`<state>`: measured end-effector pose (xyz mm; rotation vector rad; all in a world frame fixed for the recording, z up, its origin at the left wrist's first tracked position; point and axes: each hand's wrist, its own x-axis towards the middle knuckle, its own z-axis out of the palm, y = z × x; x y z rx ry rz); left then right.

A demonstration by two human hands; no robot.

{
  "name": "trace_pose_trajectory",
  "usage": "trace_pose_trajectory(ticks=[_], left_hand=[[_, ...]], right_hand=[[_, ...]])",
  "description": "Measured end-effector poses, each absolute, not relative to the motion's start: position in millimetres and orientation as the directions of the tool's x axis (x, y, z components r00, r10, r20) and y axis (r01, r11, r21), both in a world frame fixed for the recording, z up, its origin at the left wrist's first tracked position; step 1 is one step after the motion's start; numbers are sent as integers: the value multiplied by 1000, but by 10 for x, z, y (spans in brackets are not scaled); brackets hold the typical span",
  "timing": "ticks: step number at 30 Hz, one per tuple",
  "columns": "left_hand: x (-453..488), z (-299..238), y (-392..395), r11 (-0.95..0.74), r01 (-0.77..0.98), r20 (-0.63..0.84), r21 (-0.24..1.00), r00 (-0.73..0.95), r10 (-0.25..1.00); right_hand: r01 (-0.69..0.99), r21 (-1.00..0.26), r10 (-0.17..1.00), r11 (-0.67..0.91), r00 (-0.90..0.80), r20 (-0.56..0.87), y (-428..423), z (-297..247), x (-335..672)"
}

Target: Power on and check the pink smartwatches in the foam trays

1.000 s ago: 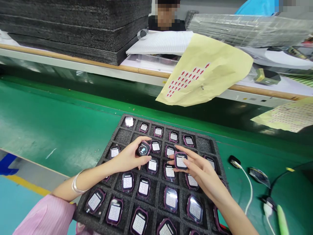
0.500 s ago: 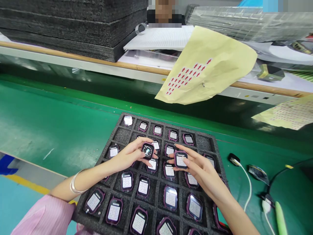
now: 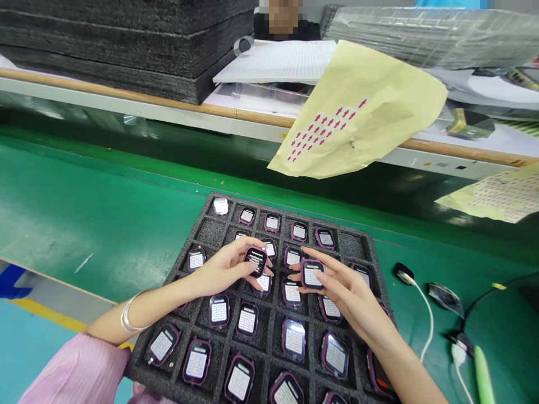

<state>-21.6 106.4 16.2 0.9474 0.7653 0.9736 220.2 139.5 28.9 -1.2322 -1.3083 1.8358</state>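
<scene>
Left hand [image 3: 229, 265]: fingers closed, gripping a dark-screened watch [image 3: 256, 260] with a purple case. Thumb lies across the near left part of its face; forefinger runs along the far edge; other fingertips show past its right side. Screen carries small white lettering, too small to read.

Right hand [image 3: 348, 285]: gripping a white-screened watch [image 3: 312, 273], also purple-cased. Thumb presses at the right edge, fingers pass beneath, tips visible at left; forefinger stretched out beyond the far edge. Face shows a white grid.

Both watches are held up over the middle of a black foam tray [image 3: 210, 230], near each other but apart. Tray is divided into square compartments, many holding purple-rimmed watches [image 3: 218, 310] with white screens. One at the near right, the red-marked watch [image 3: 381, 377], has a dark screen and is partly hidden by the right forearm.

Tray rests on a green table [image 3: 84, 207]. To its right: a small black pad [image 3: 403, 273] with a white cable [image 3: 430, 325], and a green stick-like item [image 3: 483, 375].

Far side: a shelf [image 3: 151, 112] bearing stacked black foam [image 3: 126, 50] at left; yellow paper [image 3: 379, 106] with red arrows hangs over its edge.
</scene>
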Motion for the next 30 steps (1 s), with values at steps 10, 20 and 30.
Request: trace_pose_trajectory(ticks=[10,20,30], left_hand=[[-210,168,1064,211,-297,-100,931,350,932],[-218,140,1063,206,-292,-96,934,351,932],[-253,96,1053,-40,183,6,982,183,983]], right_hand=[[46,-929,832,-368,-430,-351,1393,281,2207],[33,-929,827,-368,-446,-343,1401,268,2222],[30,-927,825,-374,-445,-347,1402,260,2213]])
